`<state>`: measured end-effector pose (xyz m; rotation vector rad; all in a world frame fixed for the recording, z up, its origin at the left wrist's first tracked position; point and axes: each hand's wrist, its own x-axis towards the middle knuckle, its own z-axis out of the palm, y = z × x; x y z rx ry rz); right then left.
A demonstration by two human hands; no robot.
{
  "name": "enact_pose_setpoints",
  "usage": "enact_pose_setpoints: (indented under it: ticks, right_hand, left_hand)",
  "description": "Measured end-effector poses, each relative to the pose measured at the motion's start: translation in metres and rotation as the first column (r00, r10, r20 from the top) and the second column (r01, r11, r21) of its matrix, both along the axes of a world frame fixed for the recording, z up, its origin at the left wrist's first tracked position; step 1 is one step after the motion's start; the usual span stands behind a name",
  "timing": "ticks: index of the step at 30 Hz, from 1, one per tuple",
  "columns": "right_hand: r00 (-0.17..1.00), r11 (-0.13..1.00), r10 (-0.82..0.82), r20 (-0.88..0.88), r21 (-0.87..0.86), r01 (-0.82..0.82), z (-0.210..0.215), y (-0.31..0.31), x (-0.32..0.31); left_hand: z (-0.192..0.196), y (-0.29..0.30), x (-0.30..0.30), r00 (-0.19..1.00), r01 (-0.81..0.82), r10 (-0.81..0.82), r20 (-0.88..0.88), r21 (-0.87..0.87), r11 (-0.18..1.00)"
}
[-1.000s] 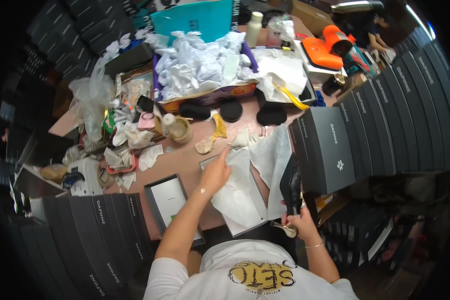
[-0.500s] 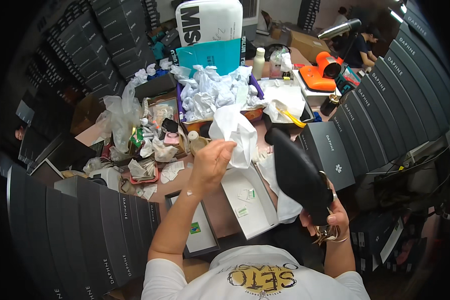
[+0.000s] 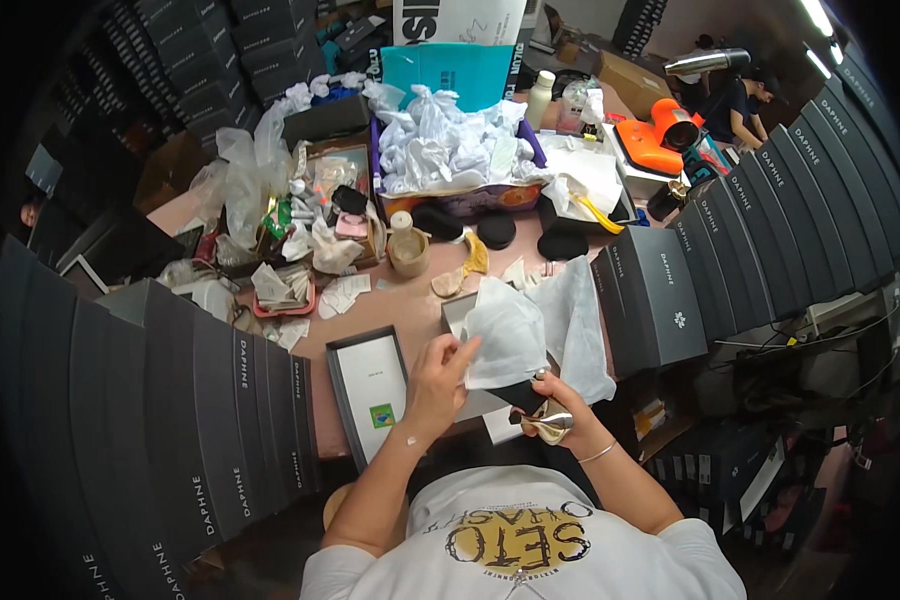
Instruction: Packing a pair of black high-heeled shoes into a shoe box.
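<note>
A white cloth-like pouch point(image 3: 507, 335) covers the front of a black shoe point(image 3: 519, 396). Only a strip of the shoe's black part and its gold-toned end show below the pouch. My right hand point(image 3: 574, 418) is closed around that gold end. At the pouch's left side my left hand point(image 3: 436, 388) grips its edge, the forefinger lying along the fabric. Behind my hands a second white pouch or sheet point(image 3: 580, 335) lies crumpled. An open shoe box point(image 3: 454, 312) is partly hidden beneath them. A white-lined box part point(image 3: 367, 375) with a small green square sits to the left.
Stacked dark shoe boxes rise on the left point(image 3: 202, 420) and right point(image 3: 660, 290). A purple bin of crumpled white paper point(image 3: 460, 203) stands at the back, black pads point(image 3: 495, 230) before it. A jar point(image 3: 408, 250) and an orange device point(image 3: 648, 147) are farther off. Another person point(image 3: 738, 110) sits back right.
My right hand has brought the shoe leftward, and the pouch in my left hand has come down over its front. My view has shifted a little.
</note>
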<state>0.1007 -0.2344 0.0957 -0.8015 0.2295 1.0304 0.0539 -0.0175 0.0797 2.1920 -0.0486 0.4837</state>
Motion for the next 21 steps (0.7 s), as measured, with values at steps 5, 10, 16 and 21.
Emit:
enact_pose_setpoints:
  ticks: [5,10,16,21]
  right_hand:
    - [0.960,0.971,-0.015,-0.279,0.225,0.080,-0.012,-0.008,0.002]
    - [0.923,0.885,0.073,-0.378,0.451,0.115,-0.017,-0.021,0.009]
    - [0.949,0.930,-0.102,-0.299,0.311,0.198,0.006,-0.018,0.013]
    - [0.840,0.884,-0.441,0.316,-0.007,0.467,0.030,0.034,0.013]
  left_hand:
    - [0.007,-0.007,0.023,0.987,0.068,-0.090,-0.131,-0.162,0.984]
    - [0.020,-0.022,0.038,0.994,0.002,-0.036,-0.104,-0.314,0.949]
    - [0.047,-0.040,0.022,0.985,0.172,-0.175,0.013,-0.275,0.946]
    - [0.072,-0.083,0.013,0.868,0.322,-0.280,0.410,-0.037,0.946]
